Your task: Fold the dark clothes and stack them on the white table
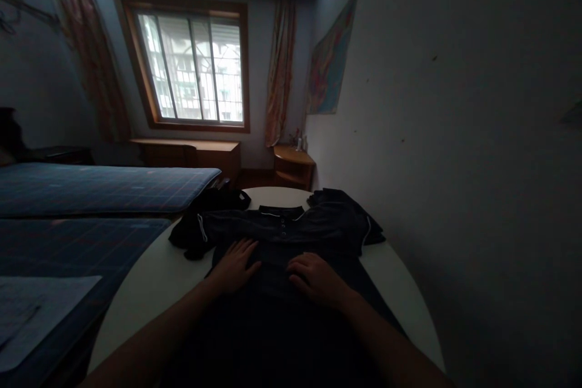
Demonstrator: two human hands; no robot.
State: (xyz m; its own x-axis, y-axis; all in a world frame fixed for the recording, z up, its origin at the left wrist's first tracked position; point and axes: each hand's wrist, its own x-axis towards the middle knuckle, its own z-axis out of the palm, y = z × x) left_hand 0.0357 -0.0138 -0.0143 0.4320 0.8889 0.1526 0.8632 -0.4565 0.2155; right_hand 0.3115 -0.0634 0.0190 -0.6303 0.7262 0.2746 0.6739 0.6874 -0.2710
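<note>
A dark navy polo shirt lies spread front side up on a round white table, its collar pointing away from me. White piping edges the collar and the sleeves, and several buttons run down the placket. My left hand rests flat on the left of the shirt's body, fingers spread. On the right side, my right hand lies on the cloth with its fingers loosely bent, apart from the thumb. Neither hand grips the fabric. The shirt's lower part is lost in dark shadow near me.
Dark clothing is bunched at the table's left edge, and folded dark garments lie at the far right. A bed with a blue plaid cover stands left, a white sheet nearer. The wall runs along the right.
</note>
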